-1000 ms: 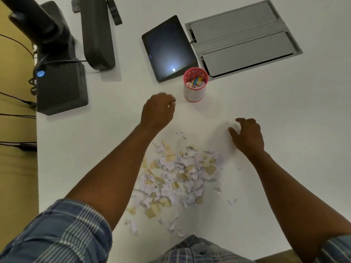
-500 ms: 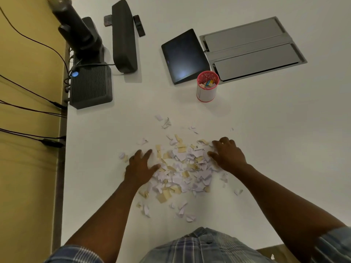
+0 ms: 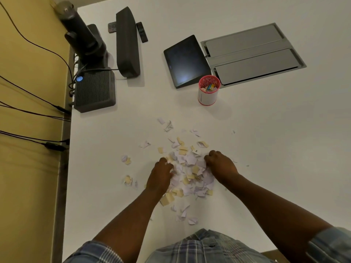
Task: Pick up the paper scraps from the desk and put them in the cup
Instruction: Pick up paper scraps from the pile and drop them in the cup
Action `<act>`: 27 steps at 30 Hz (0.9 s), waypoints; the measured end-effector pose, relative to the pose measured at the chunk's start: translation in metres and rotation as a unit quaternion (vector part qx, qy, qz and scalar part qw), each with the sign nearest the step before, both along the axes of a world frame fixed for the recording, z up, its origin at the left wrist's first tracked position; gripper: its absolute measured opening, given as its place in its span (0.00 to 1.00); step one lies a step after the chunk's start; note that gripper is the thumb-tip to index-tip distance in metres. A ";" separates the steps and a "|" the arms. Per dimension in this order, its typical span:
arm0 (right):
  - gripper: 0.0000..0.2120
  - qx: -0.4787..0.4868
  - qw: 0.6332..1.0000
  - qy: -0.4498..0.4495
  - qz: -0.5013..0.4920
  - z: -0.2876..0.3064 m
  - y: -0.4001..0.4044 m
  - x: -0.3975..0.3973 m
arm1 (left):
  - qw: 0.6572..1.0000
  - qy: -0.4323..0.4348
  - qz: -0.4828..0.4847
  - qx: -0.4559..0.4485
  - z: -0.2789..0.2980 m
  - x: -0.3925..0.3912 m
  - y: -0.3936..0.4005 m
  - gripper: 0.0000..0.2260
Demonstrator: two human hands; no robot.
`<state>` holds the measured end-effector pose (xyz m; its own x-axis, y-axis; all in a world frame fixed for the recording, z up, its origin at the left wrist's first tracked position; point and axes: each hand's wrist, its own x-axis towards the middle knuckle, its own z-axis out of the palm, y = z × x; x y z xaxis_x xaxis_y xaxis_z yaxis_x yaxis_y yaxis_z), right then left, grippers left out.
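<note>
A heap of white and pale yellow paper scraps (image 3: 190, 174) lies on the white desk (image 3: 275, 149) in front of me. My left hand (image 3: 161, 175) rests on the heap's left side, fingers curled into the scraps. My right hand (image 3: 220, 165) sits on the heap's right side, fingers curled down onto the paper. The two hands bracket the pile. A white cup with a pink rim (image 3: 208, 91) stands beyond the heap, upright, with coloured scraps inside. Loose scraps (image 3: 165, 125) lie scattered between the heap and the cup.
A dark tablet (image 3: 185, 60) lies just behind the cup, beside a grey metal floor-box lid (image 3: 252, 54). A black ribbed box (image 3: 95, 90), a dark speaker bar (image 3: 127, 42) and a camera stand (image 3: 83, 38) occupy the far left. Cables (image 3: 34, 107) hang off the desk's left edge.
Both hands came back from near the cup to the heap, then closed in on it from either side, with fingers curling into the scraps and bunching them together.
</note>
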<state>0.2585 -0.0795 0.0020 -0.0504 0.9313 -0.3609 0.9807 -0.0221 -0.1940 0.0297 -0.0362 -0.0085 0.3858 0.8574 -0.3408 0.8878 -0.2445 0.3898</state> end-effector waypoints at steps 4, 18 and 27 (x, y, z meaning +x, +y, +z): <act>0.07 0.008 0.998 0.049 -0.044 -0.004 0.007 0.006 | 0.999 -0.037 0.016 -0.002 0.001 -0.001 0.008 0.08; 0.04 0.098 0.921 0.258 -0.276 0.042 0.063 0.050 | 0.961 -0.218 0.165 0.038 0.041 0.017 0.066 0.05; 0.08 0.181 0.846 0.340 -0.369 0.089 0.147 0.084 | 0.957 -0.236 0.168 0.031 0.041 0.032 0.087 0.05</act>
<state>0.3428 0.0672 0.0909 0.5114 0.8432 -0.1656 0.3856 -0.3974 -0.8327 0.0616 0.0507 0.0330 0.1836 0.9728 -0.1412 0.6495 -0.0122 0.7603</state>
